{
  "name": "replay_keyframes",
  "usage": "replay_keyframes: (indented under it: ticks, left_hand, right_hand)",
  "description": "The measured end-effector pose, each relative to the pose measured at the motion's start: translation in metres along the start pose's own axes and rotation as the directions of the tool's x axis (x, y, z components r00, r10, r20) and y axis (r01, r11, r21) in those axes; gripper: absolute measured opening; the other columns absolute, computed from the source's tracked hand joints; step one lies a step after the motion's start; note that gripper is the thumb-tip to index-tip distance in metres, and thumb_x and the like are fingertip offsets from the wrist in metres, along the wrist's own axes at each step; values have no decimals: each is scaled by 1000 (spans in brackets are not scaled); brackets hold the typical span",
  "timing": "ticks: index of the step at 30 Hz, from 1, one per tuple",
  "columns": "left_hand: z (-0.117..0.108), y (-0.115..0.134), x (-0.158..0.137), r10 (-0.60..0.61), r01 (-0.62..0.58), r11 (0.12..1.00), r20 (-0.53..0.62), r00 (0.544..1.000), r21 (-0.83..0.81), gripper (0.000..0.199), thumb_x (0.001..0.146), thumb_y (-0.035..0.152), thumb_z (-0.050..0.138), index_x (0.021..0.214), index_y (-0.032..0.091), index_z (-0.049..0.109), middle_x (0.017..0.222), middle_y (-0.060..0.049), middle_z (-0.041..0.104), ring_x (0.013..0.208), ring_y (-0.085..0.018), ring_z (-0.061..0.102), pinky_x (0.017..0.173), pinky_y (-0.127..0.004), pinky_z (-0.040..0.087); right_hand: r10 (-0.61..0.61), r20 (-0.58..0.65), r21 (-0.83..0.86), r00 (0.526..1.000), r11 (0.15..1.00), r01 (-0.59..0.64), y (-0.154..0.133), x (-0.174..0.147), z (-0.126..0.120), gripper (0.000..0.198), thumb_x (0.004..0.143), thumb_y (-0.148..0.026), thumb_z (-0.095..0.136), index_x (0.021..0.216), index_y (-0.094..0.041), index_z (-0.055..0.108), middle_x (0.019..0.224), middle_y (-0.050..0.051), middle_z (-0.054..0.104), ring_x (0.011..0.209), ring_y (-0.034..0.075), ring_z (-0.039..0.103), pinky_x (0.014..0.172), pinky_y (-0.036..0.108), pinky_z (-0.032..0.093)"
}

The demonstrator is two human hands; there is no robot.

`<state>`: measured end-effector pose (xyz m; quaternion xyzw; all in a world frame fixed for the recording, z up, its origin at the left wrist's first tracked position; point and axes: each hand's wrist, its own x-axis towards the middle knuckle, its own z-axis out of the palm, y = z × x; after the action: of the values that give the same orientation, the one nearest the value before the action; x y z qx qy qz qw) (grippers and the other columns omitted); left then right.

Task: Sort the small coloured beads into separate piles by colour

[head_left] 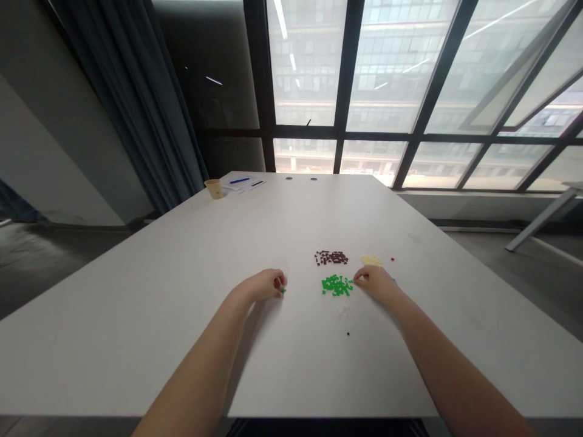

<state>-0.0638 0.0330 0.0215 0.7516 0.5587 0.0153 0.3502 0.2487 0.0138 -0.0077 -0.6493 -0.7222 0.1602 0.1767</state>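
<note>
My left hand (pixel 269 284) is over the white table, its fingers pinched on a small green piece (pixel 283 291), probably a tiny building brick. To its right lies a loose pile of small green pieces (pixel 337 285). At that pile's right edge is my right hand (pixel 373 281), thumb and fingertips pressed together; whatever may be between them is too small to make out. Dark brown pieces (pixel 331 258) are spread behind the green ones. Pale yellow pieces (pixel 371 260) lie just beyond my right hand, partly hidden by it.
White pieces (pixel 343 311) and one black piece (pixel 348 334) lie nearer the front edge; a red piece (pixel 392 259) is at the right. A paper cup (pixel 214 189), sheets of paper (pixel 241 184) and a blue pen (pixel 239 181) occupy the table's far left corner.
</note>
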Motion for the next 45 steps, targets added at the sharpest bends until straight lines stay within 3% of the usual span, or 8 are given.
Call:
replay_keyframes:
  ticks: [3, 9, 20, 28, 32, 35, 39, 45]
  left_hand:
    - [1, 2, -1, 23, -23, 1000, -1, 1000, 21, 26, 52, 10, 59, 78, 16, 56, 75, -2, 59, 67, -15, 53, 56, -22, 37]
    - [0, 4, -4, 5, -6, 1000, -35, 999, -14, 26, 51, 3, 55, 74, 16, 56, 71, -1, 59, 63, -13, 52, 54, -20, 35]
    - [-3, -4, 0, 122, -126, 991, -93, 988, -47, 25, 54, 3, 46, 72, 16, 57, 67, -1, 58, 61, -12, 51, 55, -20, 35]
    - [-6, 4, -1, 154, -201, 907, -153, 976, -369, 22, 59, 8, 49, 80, 16, 51, 73, -1, 58, 66, -13, 53, 61, -24, 40]
    - [-3, 16, -2, 153, -190, 707, -115, 982, -681, 21, 63, 10, 57, 82, 16, 51, 71, -1, 58, 64, -11, 54, 63, -23, 42]
    - [3, 28, -3, 110, -74, 409, -32, 993, -909, 26, 65, 12, 62, 87, 16, 50, 79, -2, 60, 66, -7, 56, 67, -21, 43]
    - [14, 40, -3, 150, 122, 68, 131, 980, -990, 27, 67, 12, 65, 89, 18, 51, 82, -1, 60, 66, -6, 57, 65, -18, 44]
    - [31, 47, 3, 67, 233, -83, 228, 971, -969, 15, 72, 9, 60, 84, 14, 53, 77, -1, 62, 66, -6, 58, 60, -16, 45]
  right_hand:
    - [-35, -28, 36, 999, 999, 36, 0, 1, -4, 18, 68, -26, 54, 74, -20, 69, 72, 4, 63, 63, 14, 51, 60, 24, 36]
    - [-15, -209, 65, 978, 997, 29, 2, 1, -15, 24, 71, -31, 47, 76, -19, 68, 56, 0, 54, 53, 12, 45, 54, 23, 33]
    - [-66, -191, 103, 979, 991, 87, -6, 0, -14, 25, 71, -32, 48, 76, -19, 68, 52, -2, 47, 49, 11, 39, 51, 23, 28]
    - [-97, -198, 91, 975, 989, 116, -10, -1, -14, 25, 71, -33, 48, 76, -18, 68, 52, -1, 47, 50, 11, 39, 52, 22, 30]
    - [-119, -183, 124, 976, 982, 143, -19, -4, -13, 25, 72, -32, 48, 76, -18, 68, 53, -1, 50, 49, 10, 39, 52, 22, 31]
    - [-162, -177, 165, 971, 967, 192, -28, -7, -9, 23, 72, -30, 48, 77, -17, 67, 58, 0, 53, 49, 10, 40, 52, 22, 32]
    - [-241, -198, 184, 950, 943, 278, -40, -11, -2, 19, 73, -26, 49, 77, -18, 66, 60, 0, 52, 53, 10, 43, 54, 23, 34]
    - [-323, -246, 196, 914, 907, 374, -50, -13, 8, 15, 75, -22, 51, 77, -19, 66, 65, 1, 54, 62, 12, 48, 60, 25, 37]
